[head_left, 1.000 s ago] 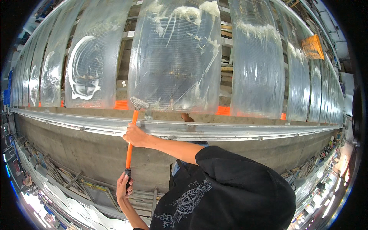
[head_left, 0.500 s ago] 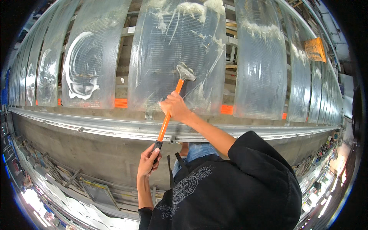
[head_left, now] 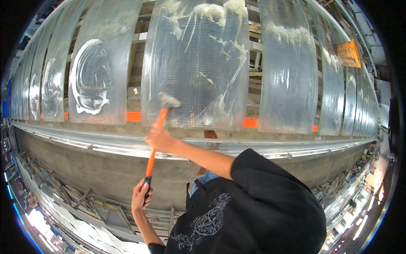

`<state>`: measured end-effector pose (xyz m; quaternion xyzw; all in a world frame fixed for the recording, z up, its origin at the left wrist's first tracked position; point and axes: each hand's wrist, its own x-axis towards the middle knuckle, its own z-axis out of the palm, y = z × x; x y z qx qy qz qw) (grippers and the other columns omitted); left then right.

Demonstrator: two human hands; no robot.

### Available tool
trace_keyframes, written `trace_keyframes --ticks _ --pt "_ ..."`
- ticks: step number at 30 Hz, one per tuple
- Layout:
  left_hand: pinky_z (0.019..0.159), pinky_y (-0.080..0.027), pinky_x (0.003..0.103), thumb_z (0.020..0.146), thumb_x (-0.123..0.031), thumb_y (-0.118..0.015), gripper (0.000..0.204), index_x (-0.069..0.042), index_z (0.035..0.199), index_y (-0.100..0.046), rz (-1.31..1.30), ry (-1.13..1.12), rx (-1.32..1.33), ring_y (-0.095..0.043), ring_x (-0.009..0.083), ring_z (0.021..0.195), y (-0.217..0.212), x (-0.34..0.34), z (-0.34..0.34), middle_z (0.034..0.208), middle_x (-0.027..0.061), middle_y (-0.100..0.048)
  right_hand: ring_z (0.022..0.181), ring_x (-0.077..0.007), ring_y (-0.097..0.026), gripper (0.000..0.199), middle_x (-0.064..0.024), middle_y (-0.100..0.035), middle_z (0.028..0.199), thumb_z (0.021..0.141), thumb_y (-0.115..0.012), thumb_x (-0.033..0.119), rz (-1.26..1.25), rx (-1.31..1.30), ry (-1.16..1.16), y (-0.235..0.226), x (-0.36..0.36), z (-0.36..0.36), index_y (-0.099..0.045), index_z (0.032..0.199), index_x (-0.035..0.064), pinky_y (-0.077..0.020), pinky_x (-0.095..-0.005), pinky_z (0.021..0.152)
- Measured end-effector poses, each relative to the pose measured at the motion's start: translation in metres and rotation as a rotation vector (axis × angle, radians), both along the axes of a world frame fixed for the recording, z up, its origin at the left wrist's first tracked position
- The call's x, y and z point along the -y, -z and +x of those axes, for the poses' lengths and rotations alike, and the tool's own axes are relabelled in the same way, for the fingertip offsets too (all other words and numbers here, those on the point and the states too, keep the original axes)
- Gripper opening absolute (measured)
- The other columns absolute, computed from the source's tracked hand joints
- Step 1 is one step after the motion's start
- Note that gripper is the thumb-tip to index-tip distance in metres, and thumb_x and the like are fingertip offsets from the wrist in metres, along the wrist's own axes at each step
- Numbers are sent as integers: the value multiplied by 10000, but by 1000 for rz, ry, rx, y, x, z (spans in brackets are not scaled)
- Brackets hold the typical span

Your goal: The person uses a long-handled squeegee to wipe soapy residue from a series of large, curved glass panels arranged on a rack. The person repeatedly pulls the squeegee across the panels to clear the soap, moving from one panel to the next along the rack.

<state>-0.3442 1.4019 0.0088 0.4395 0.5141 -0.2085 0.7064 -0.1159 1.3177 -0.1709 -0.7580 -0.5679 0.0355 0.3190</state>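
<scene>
My left hand (head_left: 139, 195) is closed around the black grip at the lower end of an orange-handled tool (head_left: 150, 164). Higher up the shaft, my right hand (head_left: 161, 139) grips the same tool, slightly blurred. Its wide grey-white head (head_left: 169, 100), coated and smeared by motion, is over the lower left part of a large glossy translucent panel (head_left: 190, 55); contact with the surface cannot be made out. Whitish paste (head_left: 209, 12) lies in thick smears across the panel's far end, with streaks down its right side.
Similar panels, among them a left one (head_left: 99, 59) with a white curved smear and a right one (head_left: 287, 76), stand side by side on a frame. An orange tub (head_left: 348, 54) rests at the far right. A metal rail (head_left: 105, 144) runs along the near edge.
Both hands and the tool have moved left and toward me. The tool's head has gone from the panel's middle to its lower left part.
</scene>
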Motion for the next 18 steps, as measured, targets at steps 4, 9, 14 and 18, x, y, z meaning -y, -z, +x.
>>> trace_keyframes --ticks 4,9,14,18 --pt "366 -265 201 1037 -280 -617 465 -114 1464 -533 -150 112 86 -357 15 438 30 33 98 717 -32 -510 632 -194 -575 200 4 -560 593 802 -681 167 52 184 194 -13 79 103 -573 635 146 -414 -383 687" --pt "376 -260 212 1026 -303 -644 502 -96 1473 -545 -133 223 219 -363 15 449 40 81 173 715 -37 -516 614 -220 -541 222 -9 -538 583 876 -681 134 7 83 343 -16 158 165 -572 683 119 -391 -399 682" --pt "376 -265 206 1038 -297 -617 467 -100 1457 -554 -44 80 142 -361 18 437 5 64 85 703 -34 -512 608 -219 -554 224 -17 -515 567 813 -656 221 66 109 106 -26 97 96 -511 649 169 -403 -404 709" --pt "352 -270 185 1072 -304 -550 403 -135 1437 -523 23 -125 32 -371 19 424 -21 51 -32 711 -30 -502 674 -202 -609 168 -6 -545 592 776 -648 220 68 -36 -139 -10 11 -20 -553 642 191 -419 -404 830"
